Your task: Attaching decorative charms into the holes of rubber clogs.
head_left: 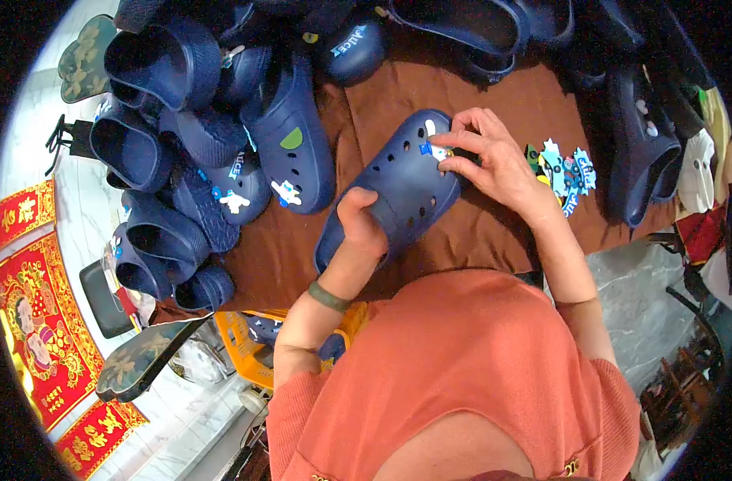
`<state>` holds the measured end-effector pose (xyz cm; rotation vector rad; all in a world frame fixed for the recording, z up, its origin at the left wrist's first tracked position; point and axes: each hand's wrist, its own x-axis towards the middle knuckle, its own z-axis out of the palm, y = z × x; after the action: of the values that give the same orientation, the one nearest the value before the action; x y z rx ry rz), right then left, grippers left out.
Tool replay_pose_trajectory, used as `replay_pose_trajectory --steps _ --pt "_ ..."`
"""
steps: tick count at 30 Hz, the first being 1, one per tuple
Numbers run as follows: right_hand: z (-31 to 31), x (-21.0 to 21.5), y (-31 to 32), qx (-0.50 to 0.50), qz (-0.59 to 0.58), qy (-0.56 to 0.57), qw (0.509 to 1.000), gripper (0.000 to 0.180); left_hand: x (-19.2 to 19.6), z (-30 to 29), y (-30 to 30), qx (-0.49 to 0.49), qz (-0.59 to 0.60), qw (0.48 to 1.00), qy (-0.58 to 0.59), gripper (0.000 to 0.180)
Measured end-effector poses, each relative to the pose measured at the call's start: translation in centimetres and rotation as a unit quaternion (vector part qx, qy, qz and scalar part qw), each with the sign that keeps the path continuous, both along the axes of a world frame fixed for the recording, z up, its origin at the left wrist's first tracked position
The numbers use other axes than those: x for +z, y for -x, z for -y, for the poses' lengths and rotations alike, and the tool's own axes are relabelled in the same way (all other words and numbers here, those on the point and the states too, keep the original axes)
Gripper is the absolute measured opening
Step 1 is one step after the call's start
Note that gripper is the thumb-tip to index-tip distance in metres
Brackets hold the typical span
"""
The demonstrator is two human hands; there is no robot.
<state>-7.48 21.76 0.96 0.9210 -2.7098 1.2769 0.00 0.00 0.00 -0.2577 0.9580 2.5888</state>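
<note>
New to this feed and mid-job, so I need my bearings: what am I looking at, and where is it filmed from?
No machine here: a person works with a bare left hand and right hand. The single picture comes from a wide fisheye camera on the person's head, looking down; that's why edges bend. Picture left is the person's left.

On the brown cloth, spare clogs crowd the left and far sides; loose charms lie on the right. The left hand holds one clog toward its heel; the right fingertips pinch a white-and-blue charm at its toe.
</note>
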Motion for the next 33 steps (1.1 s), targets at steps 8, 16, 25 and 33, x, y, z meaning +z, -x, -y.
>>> replay_pose_trajectory --steps 8,16,25,33 --pt "-6.1 0.9 -0.6 -0.111 -0.028 0.001 0.993 0.016 2.9 2.7 -1.3 -0.151 -0.071 0.908 0.384 0.053" --pt "-3.5 -0.3 -3.6 -0.017 -0.049 -0.151 0.987 0.028 4.0 -0.6 -3.5 -0.152 0.059 0.866 0.473 0.058" --pt "-3.1 -0.5 -4.2 -0.032 -0.069 -0.177 0.981 0.029 1.7 -4.1 -3.7 -0.047 -0.048 0.926 0.371 0.057" --pt "-2.8 0.2 -4.3 -0.016 -0.069 -0.205 0.976 0.028 2.0 -3.4 -4.2 -0.046 -0.013 0.912 0.408 0.053"
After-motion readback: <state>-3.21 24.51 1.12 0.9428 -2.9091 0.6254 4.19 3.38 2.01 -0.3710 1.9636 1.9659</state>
